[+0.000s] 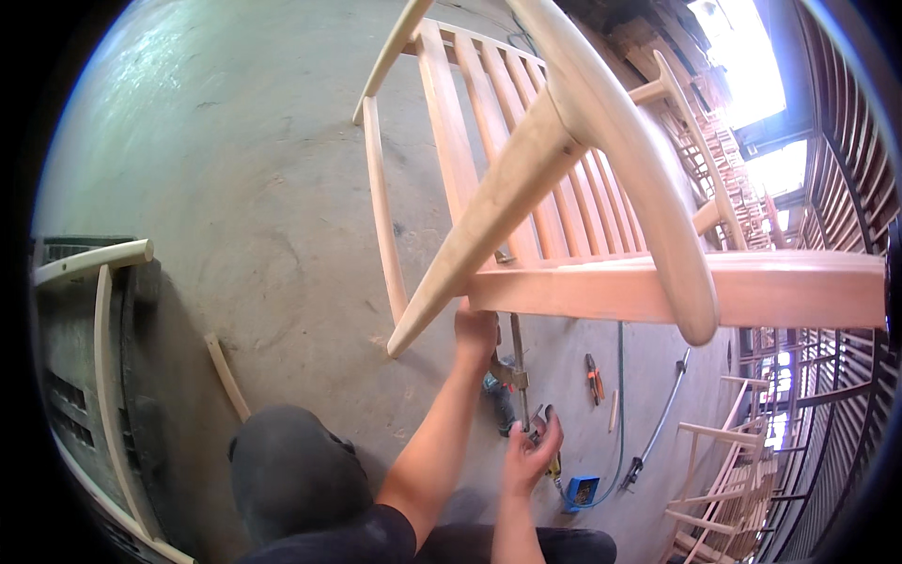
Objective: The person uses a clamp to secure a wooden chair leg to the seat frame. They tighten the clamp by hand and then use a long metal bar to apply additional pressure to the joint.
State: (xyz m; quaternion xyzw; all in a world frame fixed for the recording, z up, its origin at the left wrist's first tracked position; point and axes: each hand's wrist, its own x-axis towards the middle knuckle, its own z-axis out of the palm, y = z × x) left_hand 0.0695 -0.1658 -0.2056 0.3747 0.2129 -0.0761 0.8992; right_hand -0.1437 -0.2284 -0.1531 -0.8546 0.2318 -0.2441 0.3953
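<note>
While right hand (534, 449) grips clamp (520, 379), left hand (476, 331) at rail (584, 293); can't tell its grip.

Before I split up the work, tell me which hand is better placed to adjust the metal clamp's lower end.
Probably the right hand: it is right at the lower end of the metal clamp, while the left hand is farther up, by the wooden rail.

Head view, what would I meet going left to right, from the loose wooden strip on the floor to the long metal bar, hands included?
Loose wooden strip, left hand, right hand, orange-handled hand tool, long metal bar.
</note>
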